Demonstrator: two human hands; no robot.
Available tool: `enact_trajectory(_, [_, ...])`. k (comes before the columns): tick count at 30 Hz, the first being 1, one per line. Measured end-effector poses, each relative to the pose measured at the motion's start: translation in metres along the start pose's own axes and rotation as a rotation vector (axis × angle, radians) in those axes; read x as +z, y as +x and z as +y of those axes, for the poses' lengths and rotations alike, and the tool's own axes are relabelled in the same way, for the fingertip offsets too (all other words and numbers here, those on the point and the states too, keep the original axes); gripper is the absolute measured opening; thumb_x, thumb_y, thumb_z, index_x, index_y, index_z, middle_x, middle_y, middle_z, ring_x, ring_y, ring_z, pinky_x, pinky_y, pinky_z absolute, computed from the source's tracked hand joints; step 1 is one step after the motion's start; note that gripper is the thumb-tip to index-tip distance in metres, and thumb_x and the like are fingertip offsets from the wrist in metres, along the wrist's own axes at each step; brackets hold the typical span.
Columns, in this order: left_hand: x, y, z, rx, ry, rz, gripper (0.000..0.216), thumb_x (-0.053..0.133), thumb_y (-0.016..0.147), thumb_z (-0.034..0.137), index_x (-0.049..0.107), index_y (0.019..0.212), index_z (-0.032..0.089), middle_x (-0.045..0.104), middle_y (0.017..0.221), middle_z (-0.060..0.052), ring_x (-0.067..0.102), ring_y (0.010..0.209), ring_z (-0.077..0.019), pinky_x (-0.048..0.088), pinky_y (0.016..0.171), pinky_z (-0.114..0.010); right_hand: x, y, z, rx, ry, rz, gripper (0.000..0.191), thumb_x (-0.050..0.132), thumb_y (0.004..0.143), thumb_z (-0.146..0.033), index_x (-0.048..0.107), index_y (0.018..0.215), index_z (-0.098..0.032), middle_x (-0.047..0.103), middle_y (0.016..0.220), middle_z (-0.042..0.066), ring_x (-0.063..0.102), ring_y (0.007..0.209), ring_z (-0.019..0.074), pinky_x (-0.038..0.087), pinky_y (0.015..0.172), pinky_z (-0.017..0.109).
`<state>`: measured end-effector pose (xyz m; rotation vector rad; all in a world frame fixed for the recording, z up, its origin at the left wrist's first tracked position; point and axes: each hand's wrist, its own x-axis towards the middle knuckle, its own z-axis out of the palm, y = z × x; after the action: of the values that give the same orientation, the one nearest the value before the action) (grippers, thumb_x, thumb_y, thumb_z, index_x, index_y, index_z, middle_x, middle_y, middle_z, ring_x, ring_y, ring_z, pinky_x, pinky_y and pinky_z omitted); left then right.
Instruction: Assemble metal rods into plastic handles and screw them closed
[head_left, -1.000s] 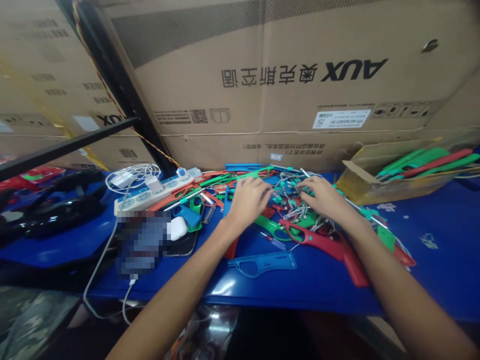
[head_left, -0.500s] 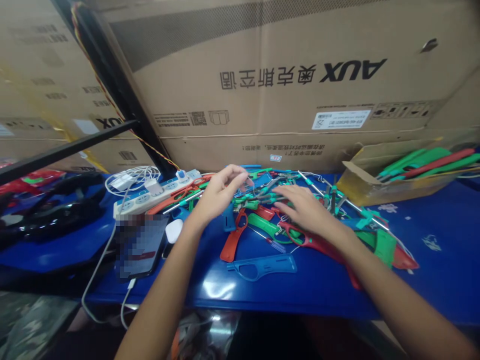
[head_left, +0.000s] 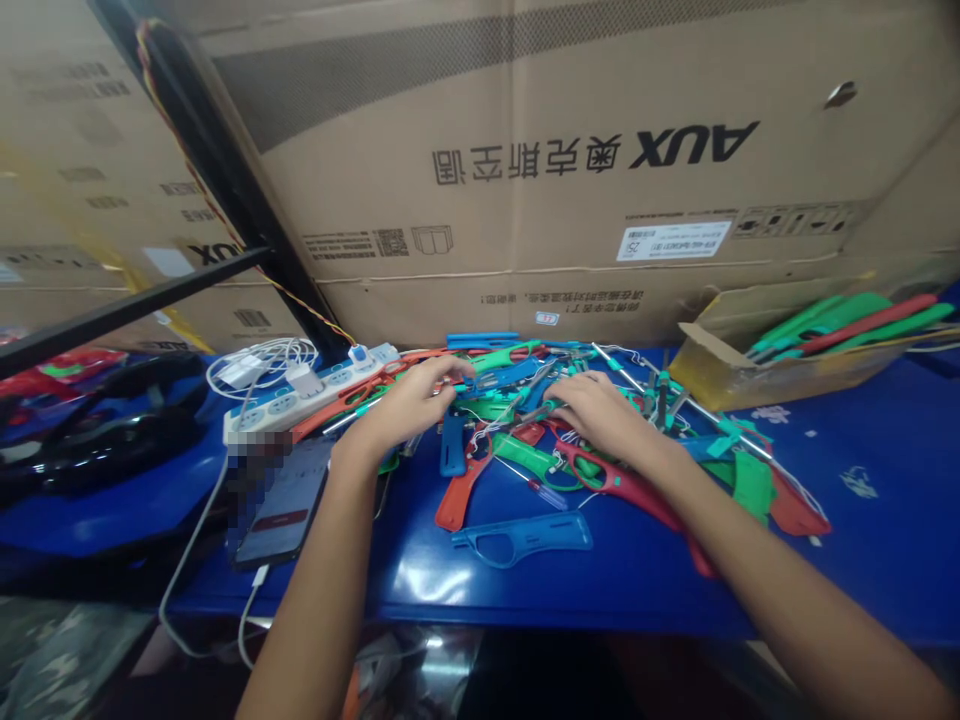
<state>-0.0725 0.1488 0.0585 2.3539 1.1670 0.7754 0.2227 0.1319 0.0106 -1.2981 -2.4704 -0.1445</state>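
My left hand (head_left: 418,402) is at the left of a pile of lighter parts, thumb and bent fingers apart, with nothing visibly held. My right hand (head_left: 598,408) reaches into the middle of the pile; its fingers are curled down, and what they grip is hidden. Between the hands lie a blue lighter casing (head_left: 507,376), a green casing (head_left: 517,354) and thin metal pieces. Nearer me are an orange casing (head_left: 459,500), a red casing (head_left: 626,482), a blue casing half (head_left: 551,533) with a finger hole, and a small screwdriver (head_left: 551,495) with a clear handle.
A cardboard box (head_left: 709,375) of green and red casings stands at right. At left lie a white power strip (head_left: 262,415), coiled white cable (head_left: 247,360) and a charging phone (head_left: 277,520). Large cartons (head_left: 525,230) rise behind the blue table (head_left: 420,585).
My left hand has moved left and down, uncovering blue and green casings. My right hand has shifted slightly, its fingers now more curled into the pile. The view has shifted a little.
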Motion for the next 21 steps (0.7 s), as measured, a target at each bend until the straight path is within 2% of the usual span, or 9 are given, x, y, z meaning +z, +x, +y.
enact_trajectory(3, [0.010,0.002,0.016,0.062,-0.068,-0.018,0.028,0.049,0.101,0.036,0.071,0.111,0.021,0.075,0.113,-0.007,0.069,0.107,-0.0231,0.053,0.095,-0.037,-0.003,0.000,-0.001,-0.008,0.026,0.041,0.019,0.056,0.099,-0.021,0.070,0.110,-0.026,0.076,0.107,0.007,0.068,0.102,0.0287,0.045,0.094,0.047])
enact_trajectory(7, [0.020,0.005,0.026,0.117,-0.043,-0.156,0.030,0.054,0.100,0.044,0.075,0.100,0.022,0.076,0.092,-0.005,0.069,0.084,-0.0205,0.052,0.079,-0.032,-0.013,0.000,-0.004,-0.014,0.039,0.116,0.024,0.051,0.102,-0.024,0.067,0.120,-0.024,0.075,0.112,0.010,0.066,0.103,0.0281,0.046,0.094,0.046])
enact_trajectory(11, [0.012,0.002,0.032,0.074,-0.136,-0.053,0.031,0.054,0.101,0.044,0.074,0.096,0.020,0.069,0.078,-0.001,0.059,0.069,-0.0159,0.045,0.064,-0.027,-0.025,-0.001,-0.017,-0.042,0.080,0.225,0.030,0.045,0.106,-0.031,0.067,0.124,-0.021,0.073,0.111,0.011,0.064,0.103,0.0275,0.048,0.093,0.044])
enact_trajectory(14, [0.001,-0.003,0.039,0.038,-0.226,0.025,0.035,0.054,0.100,0.047,0.071,0.088,0.019,0.059,0.070,0.001,0.050,0.061,-0.0129,0.038,0.057,-0.025,-0.029,-0.003,-0.029,-0.019,0.171,0.297,0.035,0.043,0.107,-0.036,0.065,0.132,-0.024,0.072,0.113,0.011,0.064,0.104,0.0271,0.050,0.091,0.043])
enact_trajectory(16, [-0.005,-0.005,0.041,0.014,-0.253,0.046,0.039,0.052,0.101,0.048,0.065,0.078,0.019,0.052,0.066,0.002,0.044,0.058,-0.0118,0.035,0.055,-0.024,-0.032,-0.004,-0.034,0.041,0.287,0.298,0.034,0.050,0.105,-0.041,0.065,0.133,-0.029,0.072,0.115,0.008,0.067,0.101,0.0260,0.052,0.091,0.043])
enact_trajectory(18, [-0.007,-0.005,0.041,-0.010,-0.279,0.055,0.039,0.054,0.100,0.048,0.062,0.075,0.019,0.050,0.066,0.002,0.043,0.059,-0.0116,0.034,0.054,-0.024,-0.036,-0.005,-0.033,0.133,0.491,0.320,0.032,0.065,0.097,-0.045,0.069,0.125,-0.030,0.074,0.108,0.006,0.069,0.093,0.0240,0.054,0.086,0.042])
enact_trajectory(21, [-0.004,-0.004,0.039,-0.012,-0.322,0.024,0.031,0.058,0.097,0.045,0.067,0.083,0.019,0.056,0.071,0.001,0.048,0.062,-0.0124,0.035,0.055,-0.024,-0.046,-0.008,-0.026,0.264,0.930,0.362,0.030,0.081,0.083,-0.045,0.072,0.105,-0.026,0.070,0.084,0.001,0.064,0.067,0.0170,0.052,0.062,0.033])
